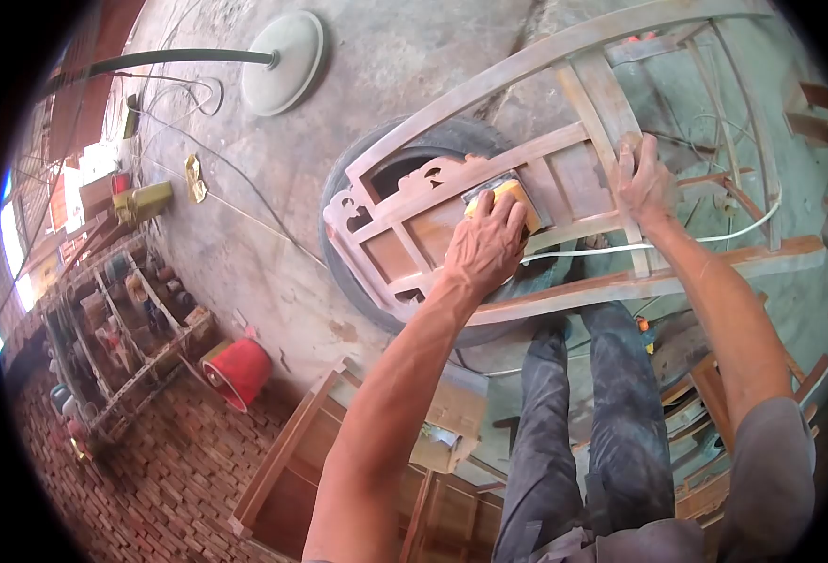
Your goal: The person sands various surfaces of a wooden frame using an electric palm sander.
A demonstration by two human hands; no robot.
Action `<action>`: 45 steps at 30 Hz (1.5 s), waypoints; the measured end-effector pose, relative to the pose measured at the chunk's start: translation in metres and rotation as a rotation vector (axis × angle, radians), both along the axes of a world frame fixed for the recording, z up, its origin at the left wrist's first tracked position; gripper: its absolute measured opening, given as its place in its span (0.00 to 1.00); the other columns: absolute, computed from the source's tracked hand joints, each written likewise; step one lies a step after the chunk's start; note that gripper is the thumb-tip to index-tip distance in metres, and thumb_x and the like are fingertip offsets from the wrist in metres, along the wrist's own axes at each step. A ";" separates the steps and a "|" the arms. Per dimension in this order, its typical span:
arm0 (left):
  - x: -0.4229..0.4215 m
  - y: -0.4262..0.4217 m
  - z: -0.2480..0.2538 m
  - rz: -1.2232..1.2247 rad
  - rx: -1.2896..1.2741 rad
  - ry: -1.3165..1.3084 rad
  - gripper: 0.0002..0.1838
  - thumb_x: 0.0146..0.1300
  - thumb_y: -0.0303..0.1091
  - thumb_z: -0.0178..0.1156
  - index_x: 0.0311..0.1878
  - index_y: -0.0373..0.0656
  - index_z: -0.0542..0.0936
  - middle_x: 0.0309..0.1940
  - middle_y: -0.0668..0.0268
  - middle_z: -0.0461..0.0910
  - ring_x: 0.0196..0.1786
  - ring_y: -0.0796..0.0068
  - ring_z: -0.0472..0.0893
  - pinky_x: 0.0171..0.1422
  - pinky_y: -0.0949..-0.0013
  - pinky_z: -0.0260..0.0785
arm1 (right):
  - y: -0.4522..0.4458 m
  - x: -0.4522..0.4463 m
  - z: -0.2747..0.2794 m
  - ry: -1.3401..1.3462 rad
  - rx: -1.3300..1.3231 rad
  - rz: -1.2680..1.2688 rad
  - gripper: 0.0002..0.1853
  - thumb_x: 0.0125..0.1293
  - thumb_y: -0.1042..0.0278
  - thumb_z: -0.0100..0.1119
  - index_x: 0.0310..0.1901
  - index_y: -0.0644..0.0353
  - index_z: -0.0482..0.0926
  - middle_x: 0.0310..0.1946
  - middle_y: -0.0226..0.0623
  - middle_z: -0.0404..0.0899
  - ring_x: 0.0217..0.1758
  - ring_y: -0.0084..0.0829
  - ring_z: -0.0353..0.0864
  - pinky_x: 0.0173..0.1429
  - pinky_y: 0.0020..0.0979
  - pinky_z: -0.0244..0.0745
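Note:
A wooden chair frame [517, 150] with a carved, panelled back lies on its side or back across a black tire [334, 253]. My left hand [486, 246] is wrapped over a yellow power sander [507, 200], whose pad rests against the back panel. From the sander a white cord [714, 238] runs to the right across the frame. My right hand [645, 182] grips a cross rail [602, 94] of the chair, fingers curled round its edge. Pale dust coats much of the wood.
A round white disc-shaped base [284, 64] with a dark pole stands at the upper left. Cables cross the concrete floor. At the lower left are a red bucket [242, 371] and a cluttered rack [123, 324]. Wooden furniture [292, 460] and a cardboard box [456, 408] sit near my legs.

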State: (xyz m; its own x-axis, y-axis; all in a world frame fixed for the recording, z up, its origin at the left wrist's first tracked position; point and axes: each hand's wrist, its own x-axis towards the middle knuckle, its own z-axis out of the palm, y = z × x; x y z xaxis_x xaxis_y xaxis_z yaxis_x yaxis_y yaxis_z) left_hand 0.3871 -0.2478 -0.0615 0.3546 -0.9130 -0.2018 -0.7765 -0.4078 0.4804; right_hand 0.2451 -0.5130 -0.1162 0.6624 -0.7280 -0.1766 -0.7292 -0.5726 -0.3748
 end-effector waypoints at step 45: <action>-0.003 -0.014 0.003 0.003 -0.035 0.030 0.23 0.56 0.32 0.70 0.54 0.41 0.75 0.53 0.59 0.76 0.60 0.52 0.76 0.47 0.54 0.85 | 0.000 -0.001 -0.002 -0.056 0.015 -0.004 0.23 0.81 0.46 0.49 0.61 0.58 0.68 0.40 0.68 0.86 0.43 0.73 0.85 0.47 0.67 0.80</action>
State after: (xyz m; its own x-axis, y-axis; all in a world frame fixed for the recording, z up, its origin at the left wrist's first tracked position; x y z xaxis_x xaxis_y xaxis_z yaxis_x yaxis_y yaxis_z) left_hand 0.3844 -0.2615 -0.0585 0.3514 -0.9187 -0.1802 -0.7606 -0.3924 0.5172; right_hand 0.2440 -0.5133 -0.1181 0.6690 -0.7280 -0.1499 -0.7087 -0.5641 -0.4237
